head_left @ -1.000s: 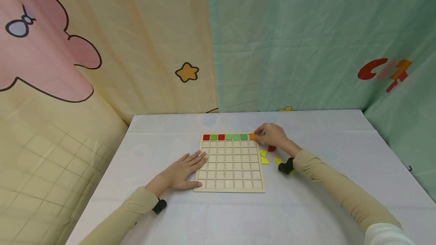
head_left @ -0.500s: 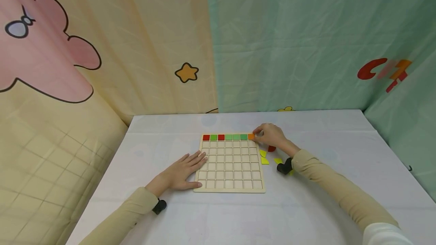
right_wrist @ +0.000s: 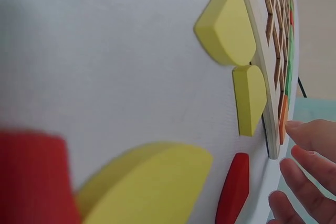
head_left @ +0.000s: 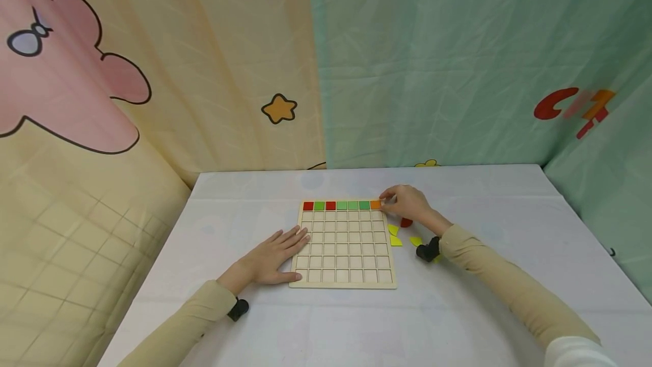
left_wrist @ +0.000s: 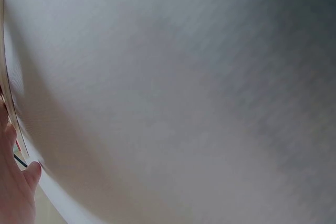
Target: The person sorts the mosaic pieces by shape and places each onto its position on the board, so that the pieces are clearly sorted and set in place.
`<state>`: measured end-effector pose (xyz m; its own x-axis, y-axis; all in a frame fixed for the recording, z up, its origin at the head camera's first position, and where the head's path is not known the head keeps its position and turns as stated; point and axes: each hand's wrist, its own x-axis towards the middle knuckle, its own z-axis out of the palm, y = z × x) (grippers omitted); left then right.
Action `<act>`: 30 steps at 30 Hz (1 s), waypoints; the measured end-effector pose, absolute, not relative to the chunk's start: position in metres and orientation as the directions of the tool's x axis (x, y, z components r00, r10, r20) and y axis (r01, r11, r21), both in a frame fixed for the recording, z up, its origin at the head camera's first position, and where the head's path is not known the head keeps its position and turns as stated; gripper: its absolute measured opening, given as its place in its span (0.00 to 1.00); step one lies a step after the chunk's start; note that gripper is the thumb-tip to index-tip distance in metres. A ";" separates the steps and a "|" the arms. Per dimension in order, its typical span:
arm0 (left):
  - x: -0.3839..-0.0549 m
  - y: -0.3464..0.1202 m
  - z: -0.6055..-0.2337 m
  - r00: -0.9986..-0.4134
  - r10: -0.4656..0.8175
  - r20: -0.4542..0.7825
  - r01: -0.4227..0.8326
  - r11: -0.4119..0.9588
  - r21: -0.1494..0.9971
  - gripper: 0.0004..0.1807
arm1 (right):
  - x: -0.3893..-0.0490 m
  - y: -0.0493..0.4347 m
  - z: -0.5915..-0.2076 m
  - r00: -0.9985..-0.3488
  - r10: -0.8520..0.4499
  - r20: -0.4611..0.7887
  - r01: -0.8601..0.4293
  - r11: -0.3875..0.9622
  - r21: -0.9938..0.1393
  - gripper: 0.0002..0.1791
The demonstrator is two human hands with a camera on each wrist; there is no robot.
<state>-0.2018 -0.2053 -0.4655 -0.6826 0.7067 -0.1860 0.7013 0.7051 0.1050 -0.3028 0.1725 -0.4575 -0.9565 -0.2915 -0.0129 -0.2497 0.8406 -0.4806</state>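
Note:
A pale wooden grid board (head_left: 342, 284) lies on the table. Its far row holds red, green and light green tiles, with an orange tile (head_left: 375, 205) at the right end. My left hand (head_left: 272, 256) rests with spread fingers on the board's left edge; the left wrist view catches only part of that hand (left_wrist: 16, 192). At the far right corner is my right hand (head_left: 407, 203), its fingertips beside the orange tile. In the right wrist view, a fingertip of the right hand (right_wrist: 315, 156) is at the orange tile (right_wrist: 283, 119) and the fingers are apart.
Yellow pieces (head_left: 395, 240) lie along the board's right edge, with a red piece (head_left: 406, 222) under the right wrist. Closer in the right wrist view are another yellow piece (right_wrist: 157, 187) and a blurred red one (right_wrist: 31, 177). Printed curtains (head_left: 433, 72) hang behind the table.
The orange tile has shifted slightly left into the end cell of the far row. My right hand moved left with it, then slightly back right. The left hand has stayed still.

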 end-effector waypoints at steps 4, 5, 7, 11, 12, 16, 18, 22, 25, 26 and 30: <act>-0.201 -0.205 -0.465 -0.683 0.706 -0.186 0.700 0.706 0.108 0.48 | -0.299 0.177 -0.455 -0.957 -0.288 -0.020 -0.244 0.846 -0.475 0.18; -0.201 -0.205 -0.465 -0.683 0.706 -0.185 0.700 0.706 0.109 0.48 | -0.298 0.178 -0.455 -0.957 -0.290 -0.019 -0.247 0.846 -0.472 0.18; -0.201 -0.205 -0.465 -0.684 0.707 -0.182 0.700 0.706 0.112 0.48 | -0.296 0.181 -0.453 -0.955 -0.295 -0.020 -0.252 0.847 -0.469 0.18; -0.201 -0.206 -0.466 -0.682 0.709 -0.177 0.702 0.703 0.112 0.48 | -0.293 0.187 -0.452 -0.958 -0.282 -0.045 -0.230 0.854 -0.467 0.19; -0.201 -0.206 -0.466 -0.682 0.709 -0.178 0.702 0.703 0.109 0.48 | -0.292 0.188 -0.452 -0.959 -0.280 -0.052 -0.225 0.855 -0.468 0.19; -0.202 -0.206 -0.466 -0.682 0.709 -0.181 0.705 0.703 0.097 0.48 | -0.290 0.195 -0.452 -0.960 -0.273 -0.057 -0.216 0.859 -0.465 0.20; -0.202 -0.206 -0.465 -0.681 0.709 -0.182 0.706 0.702 0.096 0.48 | -0.289 0.198 -0.453 -0.961 -0.271 -0.053 -0.216 0.860 -0.463 0.20; -0.202 -0.207 -0.465 -0.678 0.713 -0.180 0.708 0.699 0.101 0.48 | -0.286 0.205 -0.454 -0.963 -0.268 -0.038 -0.219 0.855 -0.469 0.21; -0.202 -0.207 -0.465 -0.679 0.712 -0.181 0.707 0.700 0.103 0.48 | -0.284 0.209 -0.456 -0.963 -0.266 -0.027 -0.222 0.850 -0.477 0.22; -0.202 -0.207 -0.465 -0.679 0.712 -0.181 0.707 0.700 0.103 0.48 | -0.283 0.211 -0.457 -0.965 -0.262 -0.025 -0.219 0.851 -0.477 0.22; -0.202 -0.206 -0.465 -0.679 0.711 -0.183 0.705 0.701 0.107 0.48 | -0.280 0.218 -0.461 -0.966 -0.258 -0.022 -0.216 0.851 -0.478 0.22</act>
